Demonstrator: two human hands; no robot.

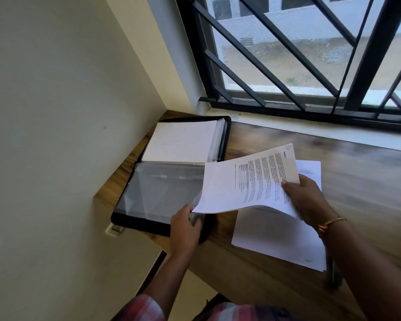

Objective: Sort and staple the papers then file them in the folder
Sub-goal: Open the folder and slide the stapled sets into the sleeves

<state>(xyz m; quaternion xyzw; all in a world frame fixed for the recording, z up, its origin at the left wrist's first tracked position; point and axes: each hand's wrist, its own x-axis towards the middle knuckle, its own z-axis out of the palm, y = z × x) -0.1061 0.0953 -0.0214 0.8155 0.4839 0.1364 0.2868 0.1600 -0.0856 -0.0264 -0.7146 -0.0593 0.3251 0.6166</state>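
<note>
A black zip folder point(227, 126) lies open at the left end of the wooden table. Its far half holds white sheets in clear sleeves point(183, 140); the near half shows an empty clear sleeve point(158, 188). My right hand point(308, 200) grips a printed bundle of papers point(245, 181) by its right edge and holds it tilted above the folder's near right corner. My left hand point(185, 225) pinches the near right edge of the clear sleeve, just under the bundle. A flat stack of white papers point(276, 237) lies on the table beneath my right hand.
The wooden table point(357, 181) runs along a window sill with a dark metal grille point(310, 54) behind it. A cream wall point(56, 112) closes off the left side. A wall socket point(114, 229) sits below the table's left edge.
</note>
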